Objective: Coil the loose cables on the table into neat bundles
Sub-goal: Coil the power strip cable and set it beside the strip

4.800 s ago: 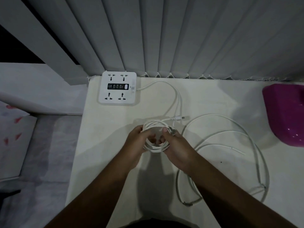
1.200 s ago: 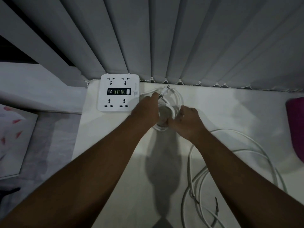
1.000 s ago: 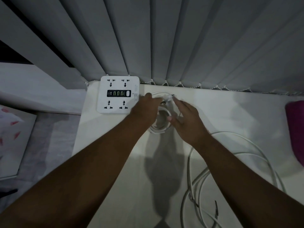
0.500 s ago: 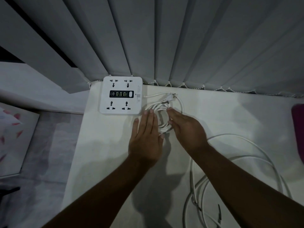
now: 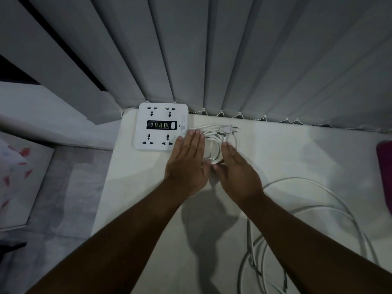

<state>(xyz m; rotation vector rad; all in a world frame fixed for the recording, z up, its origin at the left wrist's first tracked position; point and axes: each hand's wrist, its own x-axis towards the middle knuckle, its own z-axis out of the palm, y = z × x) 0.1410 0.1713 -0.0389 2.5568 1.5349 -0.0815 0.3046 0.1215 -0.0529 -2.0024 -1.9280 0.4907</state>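
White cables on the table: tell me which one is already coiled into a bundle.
The power strip's cable, a tight coil between the left hand and right hand. The other cable sprawls in wide loose loops near the right forearm.

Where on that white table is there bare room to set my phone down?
The far right stretch is bare, bordered by the blinds, the purple object and the loose cable. So is the left strip below the power strip. It is crowded around the coiled cable, between the open left hand and open right hand.
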